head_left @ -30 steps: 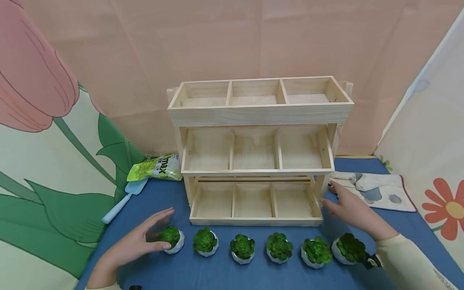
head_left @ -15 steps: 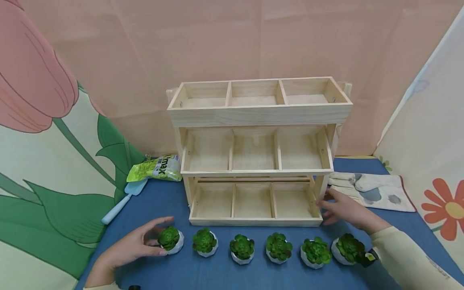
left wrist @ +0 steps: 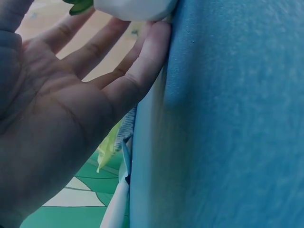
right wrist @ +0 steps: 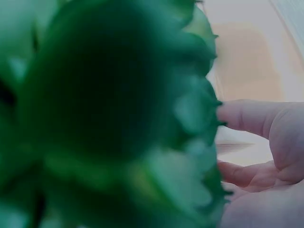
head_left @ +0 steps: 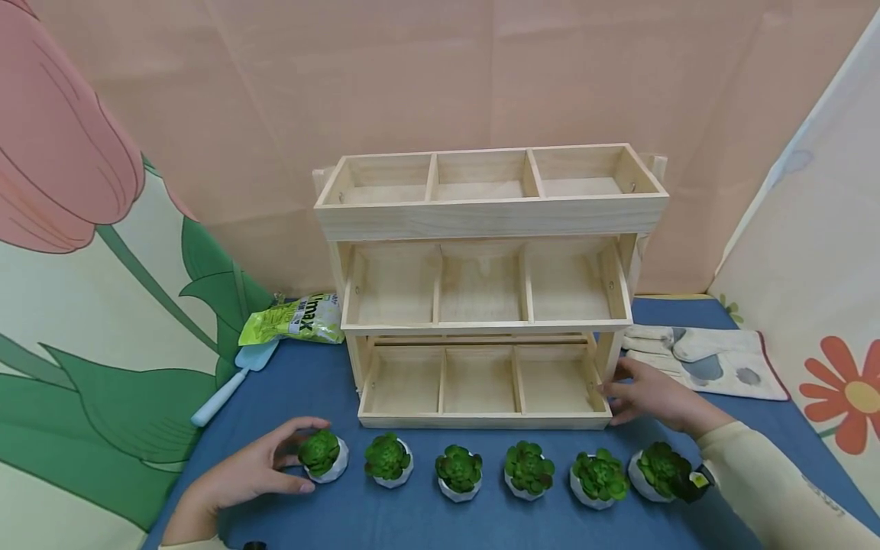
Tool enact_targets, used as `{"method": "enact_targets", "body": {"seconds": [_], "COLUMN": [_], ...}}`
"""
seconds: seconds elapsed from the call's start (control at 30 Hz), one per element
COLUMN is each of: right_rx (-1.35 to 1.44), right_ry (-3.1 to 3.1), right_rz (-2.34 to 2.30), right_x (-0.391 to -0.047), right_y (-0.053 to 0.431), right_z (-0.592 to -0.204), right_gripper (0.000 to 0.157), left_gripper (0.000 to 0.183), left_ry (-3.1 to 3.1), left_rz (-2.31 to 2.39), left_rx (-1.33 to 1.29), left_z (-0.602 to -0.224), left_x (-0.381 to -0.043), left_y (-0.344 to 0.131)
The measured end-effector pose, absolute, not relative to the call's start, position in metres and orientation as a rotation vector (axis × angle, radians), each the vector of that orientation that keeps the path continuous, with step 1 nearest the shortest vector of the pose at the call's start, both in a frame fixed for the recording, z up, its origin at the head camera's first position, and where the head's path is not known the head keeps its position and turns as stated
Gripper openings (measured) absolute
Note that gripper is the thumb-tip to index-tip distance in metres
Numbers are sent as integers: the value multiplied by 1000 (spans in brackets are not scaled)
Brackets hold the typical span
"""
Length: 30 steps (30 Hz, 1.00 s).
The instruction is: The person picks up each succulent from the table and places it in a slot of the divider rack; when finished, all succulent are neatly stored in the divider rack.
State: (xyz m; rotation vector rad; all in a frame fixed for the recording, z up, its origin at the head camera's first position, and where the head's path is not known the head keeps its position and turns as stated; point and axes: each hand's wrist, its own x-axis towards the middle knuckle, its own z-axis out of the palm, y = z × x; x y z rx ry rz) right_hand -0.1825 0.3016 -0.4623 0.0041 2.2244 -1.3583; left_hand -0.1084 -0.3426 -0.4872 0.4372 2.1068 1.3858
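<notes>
In the head view my left hand (head_left: 247, 470) curves loosely around the leftmost potted succulent (head_left: 319, 452), thumb in front and fingers behind. The left wrist view shows its relaxed fingers (left wrist: 137, 71) beside the white pot (left wrist: 135, 7), which stands on the blue cloth. At the lower right of a three-tier wooden planter shelf (head_left: 484, 420) is my right hand (head_left: 656, 397), its fingertips right at the end of the bottom tray. A blurred succulent (right wrist: 109, 109) fills much of the right wrist view and hides part of that hand.
Several more succulents stand in a row before the shelf, from one succulent (head_left: 388, 458) to the rightmost (head_left: 663, 470). A green bag (head_left: 296, 319) and a light-blue trowel (head_left: 234, 382) lie left. Patterned gloves (head_left: 708, 363) lie right on the blue cloth (head_left: 412, 527).
My right hand has moved left and a little down to the bottom tray's end. The left hand has shifted slightly lower around the leftmost pot. The plants stay in place.
</notes>
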Motion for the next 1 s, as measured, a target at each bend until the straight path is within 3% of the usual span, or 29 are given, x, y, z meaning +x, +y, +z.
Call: {"method": "enact_targets", "body": {"seconds": [0.33,1.0], "right_rx": [50,75], "right_ry": [2119,2035], "right_rz": [-1399,-1449], "right_x": [-187,-187], "right_y": [305,308], "right_z": [-467,-466], "right_gripper": [83,83], "left_gripper": [77,65], "left_ry": [2151,2147], "left_rz": [1406,1401], "left_rx": [432,501], "left_z": [-488,-493], "left_x": [-108,-114], "left_y": [-341,-339]}}
